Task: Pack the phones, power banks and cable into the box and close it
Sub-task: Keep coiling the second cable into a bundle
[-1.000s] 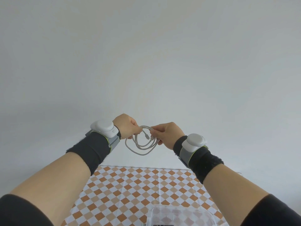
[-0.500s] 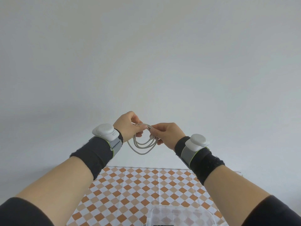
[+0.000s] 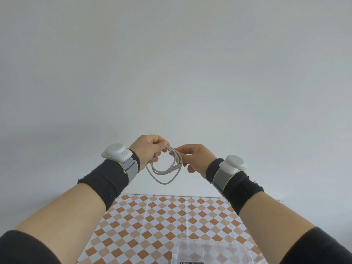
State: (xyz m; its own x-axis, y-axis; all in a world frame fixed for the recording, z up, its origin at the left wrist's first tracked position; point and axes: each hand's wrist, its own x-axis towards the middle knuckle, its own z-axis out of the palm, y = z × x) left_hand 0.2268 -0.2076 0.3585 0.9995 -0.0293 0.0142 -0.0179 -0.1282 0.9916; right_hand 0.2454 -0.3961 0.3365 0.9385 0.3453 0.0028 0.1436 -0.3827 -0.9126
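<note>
Since half a second ago both hands sit a touch lower against the wall and the cable loops have opened wider, hanging in a rounder coil; a second ago the coil was flatter and bunched between the knuckles.

Left hand (image 3: 148,149) is raised in front of the wall, fingers (image 3: 162,144) curled and pinching the top of the white charging cable (image 3: 165,172) at its left side. Right hand (image 3: 196,159) is just beside it, thumb and forefinger pinching the same bundle on the right, remaining fingers loosely curled below (how tightly they close, cannot tell). The cable hangs between the two hands in several overlapping loops, in the air, well above the surface (image 3: 152,216), touching nothing else.

Each wrist carries a white sensor puck on a grey strap over a black wristband: left wrist tracker (image 3: 114,151), right wrist tracker (image 3: 235,164). Black sleeves at the bottom corners.

The surface has an orange-and-white checkered cloth. At the bottom edge, a clear plastic box (image 3: 211,252) rests on the cloth, only partly in frame; something dark shows at its near edge, too cut off to identify. Plain pale wall (image 3: 175,63) fills the upper part.
</note>
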